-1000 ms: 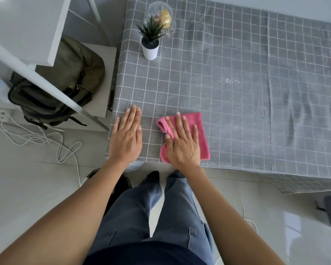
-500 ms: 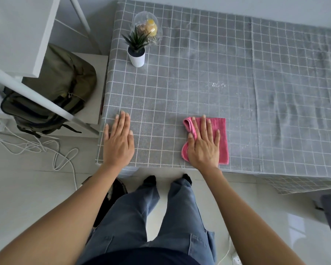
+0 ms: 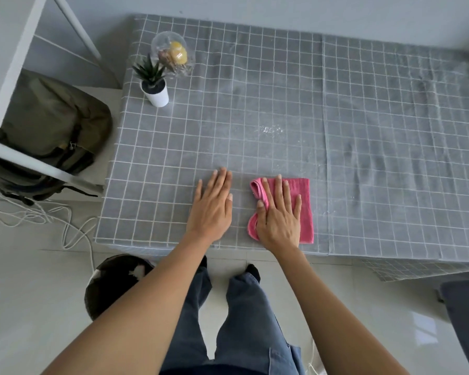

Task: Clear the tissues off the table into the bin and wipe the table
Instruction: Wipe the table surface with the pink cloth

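A table under a grey checked cloth (image 3: 282, 109) fills the upper view. My right hand (image 3: 279, 212) lies flat on a folded pink cloth (image 3: 305, 209) near the table's front edge, pressing it down with fingers spread. My left hand (image 3: 213, 204) rests flat and empty on the tablecloth just left of the pink cloth. A dark round bin (image 3: 111, 282) stands on the floor below the table's front left corner, with white tissue inside. I see no tissues on the table. A patch of white specks (image 3: 271, 129) marks the table's middle.
A small potted plant in a white pot (image 3: 155, 86) and a glass dome with a yellow object (image 3: 173, 56) stand at the table's far left. A green backpack (image 3: 49, 131) sits on a low stand at left, white cables (image 3: 52, 217) on the floor. A dark chair (image 3: 463, 315) is at right.
My right hand has slid the pink cloth to the right along the front edge. My left hand followed to the right and now lies close beside it. The view shifted right too.
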The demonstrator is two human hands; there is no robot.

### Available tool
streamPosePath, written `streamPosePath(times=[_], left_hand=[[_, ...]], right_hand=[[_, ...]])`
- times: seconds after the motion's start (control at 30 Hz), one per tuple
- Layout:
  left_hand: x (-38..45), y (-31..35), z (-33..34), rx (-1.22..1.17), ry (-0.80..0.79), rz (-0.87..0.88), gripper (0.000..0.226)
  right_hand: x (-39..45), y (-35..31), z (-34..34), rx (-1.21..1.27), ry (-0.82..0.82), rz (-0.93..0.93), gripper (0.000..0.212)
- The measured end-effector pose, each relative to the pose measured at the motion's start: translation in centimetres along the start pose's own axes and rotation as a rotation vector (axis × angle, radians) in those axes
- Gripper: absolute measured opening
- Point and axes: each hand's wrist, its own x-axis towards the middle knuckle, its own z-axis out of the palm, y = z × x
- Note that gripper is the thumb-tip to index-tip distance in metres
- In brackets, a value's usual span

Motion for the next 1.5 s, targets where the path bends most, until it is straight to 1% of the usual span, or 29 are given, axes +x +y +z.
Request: streamPosePath(times=[0.1, 0.23, 0.37, 0.47, 0.6, 0.7, 0.8, 0.87, 0.97, 1.03, 1.1, 1.17, 1.23, 1.3, 1.37, 1.43, 1.5], left_hand=[[0.1, 2.0, 1.2, 0.042, 0.029, -0.025, 0.053], [-0.1, 2.1, 1.5, 0.079, 0.049, -0.044, 0.058], [0.0, 2.5, 1.4, 0.084, 0.073, -0.055, 0.058], [0.0, 2.4, 1.5, 0.099, 0.070, -0.062, 0.058], [0.1, 2.4, 1.6, 0.108, 0.070, -0.068, 0.057], [0.1, 2.3, 1.6, 0.106, 0.074, -0.070, 0.056], [0.0, 2.2, 1.6, 0.092, 0.067, -0.068, 0.055], [0.0, 2.2, 1.5, 0.085, 0.063, -0.070, 0.056], [0.0, 2.3, 1.5, 0.084, 0.055, -0.075, 0.056], [0.0, 2.2, 1.5, 0.080, 0.055, -0.075, 0.056], [0.0, 2.2, 1.4, 0.079, 0.052, -0.070, 0.056], [0.0, 2.2, 1.5, 0.075, 0.048, -0.069, 0.056], [0.0, 2.2, 1.4, 0.076, 0.050, -0.069, 0.056], [0.0, 2.1, 1.5, 0.077, 0.055, -0.063, 0.056], [0.0, 2.0, 1.5, 0.076, 0.058, -0.054, 0.056], [0.0, 2.0, 1.6, 0.073, 0.058, -0.050, 0.056], [0.1, 2.0, 1.6, 0.066, 0.059, -0.055, 0.056]], right_hand=[[0.1, 0.4, -0.2, -0.014, -0.022, -0.023, 0.055], [0.1, 0.4, 0.0, -0.009, -0.022, -0.041, 0.055], [0.0, 0.8, -0.2, -0.016, -0.029, -0.098, 0.055], [0.0, 1.9, -0.3, -0.035, -0.020, -0.190, 0.055], [0.4, 4.9, -0.9, -0.147, -0.027, -0.387, 0.054], [0.5, 5.8, -1.3, -0.141, -0.036, -0.404, 0.054], [0.8, 7.4, -1.8, -0.135, -0.029, -0.319, 0.053], [1.4, 9.8, -2.7, -0.137, -0.010, -0.192, 0.053], [1.7, 12.9, -4.3, -0.094, 0.010, 0.050, 0.054], [1.6, 12.8, -4.5, -0.040, 0.033, 0.178, 0.053], [1.7, 11.2, -4.1, -0.003, 0.072, 0.270, 0.052], [1.6, 8.9, -3.4, 0.003, 0.073, 0.299, 0.052], [1.2, 5.8, -2.3, -0.006, 0.031, 0.206, 0.052], [0.3, 2.7, -0.8, -0.021, -0.014, 0.027, 0.053], [-0.5, 1.4, 0.0, -0.037, -0.034, -0.107, 0.053], [-0.4, 2.7, -0.5, -0.059, -0.035, -0.179, 0.052], [0.1, 5.9, -1.5, -0.101, -0.017, -0.157, 0.052]])
